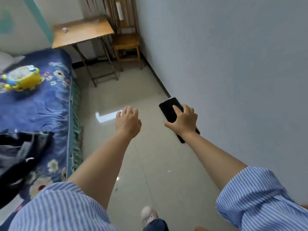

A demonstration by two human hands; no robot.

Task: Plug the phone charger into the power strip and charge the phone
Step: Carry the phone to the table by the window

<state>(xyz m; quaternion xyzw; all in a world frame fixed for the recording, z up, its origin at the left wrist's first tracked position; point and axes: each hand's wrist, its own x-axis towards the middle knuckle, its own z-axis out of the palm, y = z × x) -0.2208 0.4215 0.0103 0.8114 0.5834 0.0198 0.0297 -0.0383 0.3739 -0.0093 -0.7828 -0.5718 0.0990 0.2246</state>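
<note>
My right hand [184, 121] holds a black phone [170, 108] with a dark screen, out in front of me over the tiled floor near the right wall. My left hand [128, 121] hangs empty beside it with fingers loosely curled and apart. A white power strip [120, 10] hangs on the back of a wooden chair [126, 42] at the far end of the room. A small white object, maybe the charger [65, 29], lies on the wooden desk [83, 33]; it is too blurred to tell.
A bed with a blue flowered cover [38, 105] runs along the left, with a yellow toy fan [23, 77] and a dark bag [20, 150] on it. A grey wall [233, 72] bounds the right. Shiny floor tiles [126, 90] stretch between bed and wall up to the desk.
</note>
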